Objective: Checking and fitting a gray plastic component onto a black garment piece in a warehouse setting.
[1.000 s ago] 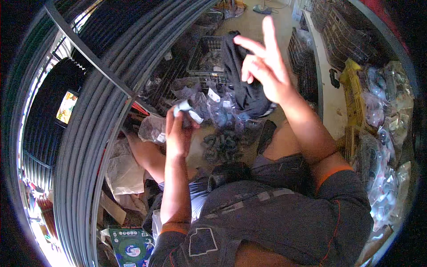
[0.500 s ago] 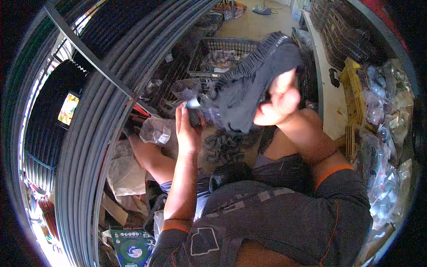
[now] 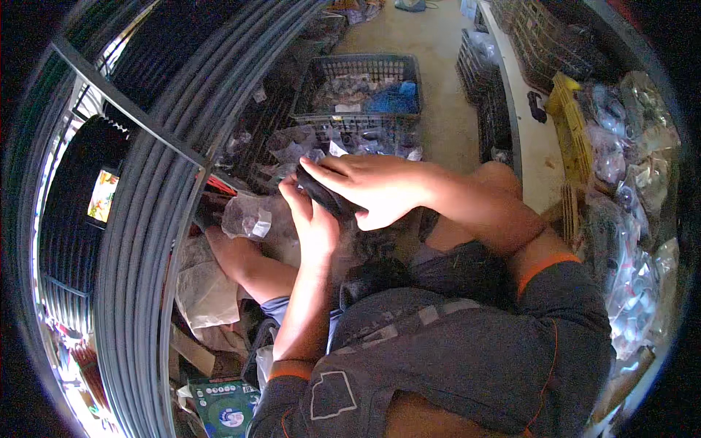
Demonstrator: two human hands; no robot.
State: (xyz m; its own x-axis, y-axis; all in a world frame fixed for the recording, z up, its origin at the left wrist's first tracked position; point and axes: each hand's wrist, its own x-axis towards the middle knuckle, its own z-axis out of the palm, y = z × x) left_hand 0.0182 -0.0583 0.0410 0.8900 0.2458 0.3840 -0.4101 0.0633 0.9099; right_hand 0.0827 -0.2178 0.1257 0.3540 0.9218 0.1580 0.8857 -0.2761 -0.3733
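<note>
My left hand (image 3: 314,223) is closed round a small dark piece (image 3: 321,193), its thumb and fingers on either side. Across the top lies my right hand (image 3: 376,186), fingers pressed over that same piece from the right. Between them the piece is mostly covered, so its exact kind cannot be made out. Just beyond the hands are clear plastic bags (image 3: 296,142) of small parts. Below the hands, in shadow between my legs, several dark parts (image 3: 376,252) lie on the floor.
A black crate (image 3: 358,84) holding bagged parts and a blue bag stands ahead. Coils of grey pipe (image 3: 157,175) rise close on the left. At right are a yellow crate (image 3: 569,131) and bagged fittings (image 3: 631,292). A green box (image 3: 223,405) sits at lower left.
My right hand has come down and left onto the piece in my left hand. The large black ribbed, cloth-like thing it held up is no longer seen spread out.
</note>
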